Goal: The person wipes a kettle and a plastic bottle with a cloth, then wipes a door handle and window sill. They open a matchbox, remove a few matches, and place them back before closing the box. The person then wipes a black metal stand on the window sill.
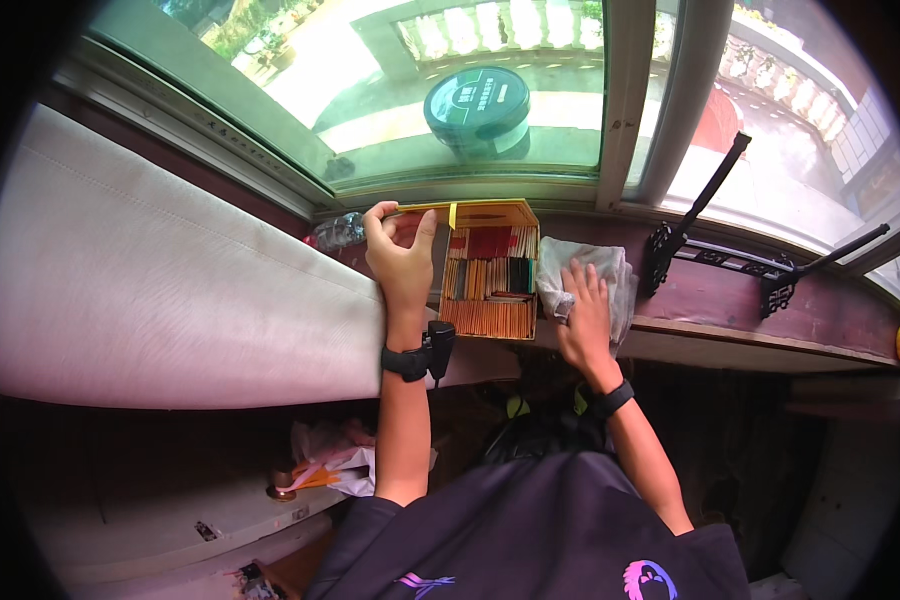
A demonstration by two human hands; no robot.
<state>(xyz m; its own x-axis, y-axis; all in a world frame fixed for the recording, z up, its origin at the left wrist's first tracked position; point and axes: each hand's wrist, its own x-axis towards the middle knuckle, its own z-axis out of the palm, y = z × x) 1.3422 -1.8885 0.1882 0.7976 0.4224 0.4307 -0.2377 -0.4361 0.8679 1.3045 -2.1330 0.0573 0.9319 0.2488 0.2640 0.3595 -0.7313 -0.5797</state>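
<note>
A box with a raised yellow lid [487,214] rests on the windowsill, packed with rows of thin packets or booklets [489,319] standing on edge. My left hand [403,251] grips the left end of the lid between thumb and fingers. A yellow ribbon tab [453,216] hangs from the lid close to my thumb. Just right of the box lies a folded grey cloth [619,262]. My right hand [589,315] presses flat on this cloth, fingers extended and slightly apart, with a bunched fold beside the thumb.
A clear plastic bottle [339,232] lies left of the box. A black metal stand [735,259] occupies the sill [712,300] at right. Behind the window glass sits a round green-lidded tub [478,105]. A pale padded surface [195,285] fills the left, with plastic bags [345,450] below.
</note>
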